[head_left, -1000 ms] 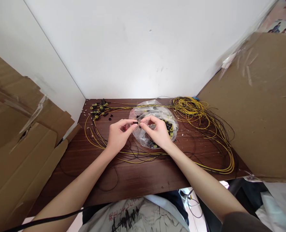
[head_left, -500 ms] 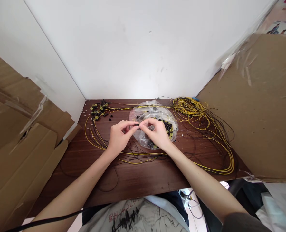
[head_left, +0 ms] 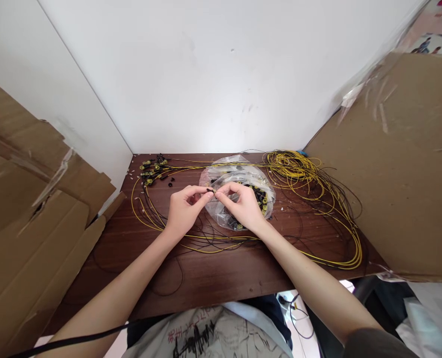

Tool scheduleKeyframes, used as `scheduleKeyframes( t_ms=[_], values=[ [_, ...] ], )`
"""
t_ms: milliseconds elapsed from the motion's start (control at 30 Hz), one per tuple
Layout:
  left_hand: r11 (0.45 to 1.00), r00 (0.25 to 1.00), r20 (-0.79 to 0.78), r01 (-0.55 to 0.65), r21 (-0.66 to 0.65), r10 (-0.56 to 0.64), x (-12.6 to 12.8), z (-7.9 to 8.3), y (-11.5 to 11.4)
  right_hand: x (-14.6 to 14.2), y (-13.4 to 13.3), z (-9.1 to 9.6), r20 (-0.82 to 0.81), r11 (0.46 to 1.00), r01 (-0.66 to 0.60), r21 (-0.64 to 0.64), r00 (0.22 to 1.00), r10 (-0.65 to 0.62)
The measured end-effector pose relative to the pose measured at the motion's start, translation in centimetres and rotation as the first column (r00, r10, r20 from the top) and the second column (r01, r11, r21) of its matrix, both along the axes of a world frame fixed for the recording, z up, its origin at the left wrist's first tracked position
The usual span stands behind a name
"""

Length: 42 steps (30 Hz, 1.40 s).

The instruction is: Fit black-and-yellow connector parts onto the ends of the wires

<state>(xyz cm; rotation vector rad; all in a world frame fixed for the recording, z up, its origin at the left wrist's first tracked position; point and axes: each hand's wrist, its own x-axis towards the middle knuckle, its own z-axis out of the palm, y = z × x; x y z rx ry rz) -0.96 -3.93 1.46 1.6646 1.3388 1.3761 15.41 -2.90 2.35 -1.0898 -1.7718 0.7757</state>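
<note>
My left hand is closed in a pinch on a small black connector part. Fingertip to fingertip with it, my right hand pinches at the right end of the same part; a thin dark wire seems to run there, but the fingers hide most of it. Both hands are held over a clear plastic bag in the middle of the table. Black and yellow connector pieces lie in the bag, partly covered by my right hand.
Yellow and black wires loop around the bag, with a tangled coil at the back right. Several wired connectors cluster at the back left, near loose black bits. Cardboard sheets and a white wall border the brown table.
The small black part has tilted slightly between the fingertips, and the left fingers have shifted a little. Both hands otherwise keep their place.
</note>
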Motion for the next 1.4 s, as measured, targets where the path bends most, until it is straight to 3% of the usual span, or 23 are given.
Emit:
scheduleKeyframes(
  t_ms=[167, 400, 600, 900, 1100, 1400],
  values=[
    [0.997, 0.998, -0.069, 0.015, 0.070, -0.010, -0.03, -0.09, -0.16, -0.11, 0.07, -0.19, 0.010, 1.000, -0.009, 0.008, 1.000, 0.009],
    [0.997, 0.998, 0.045, -0.044, -0.060, 0.047, 0.22, 0.18, 0.06, -0.02, 0.24, -0.21, -0.015, 1.000, 0.020, -0.010, 1.000, -0.020],
    [0.993, 0.993, 0.069, -0.094, -0.073, 0.099, 0.22, 0.40, 0.14, 0.09, 0.27, -0.16, -0.025, 1.000, 0.019, 0.014, 1.000, -0.018],
    [0.992, 0.996, -0.092, -0.008, 0.126, 0.020, 0.16, 0.08, -0.32, -0.28, 0.13, -0.19, -0.005, 0.999, -0.025, 0.030, 1.000, 0.025],
    [0.990, 0.996, -0.083, -0.031, 0.140, 0.043, 0.23, 0.35, -0.25, -0.09, 0.11, 0.24, -0.082, 0.999, -0.024, 0.039, 0.996, 0.027],
    [0.983, 0.985, -0.163, 0.081, 0.167, -0.053, 0.36, 0.57, -0.49, -0.04, 0.10, 0.23, -0.128, 1.000, -0.025, -0.007, 0.991, 0.024]
  ],
)
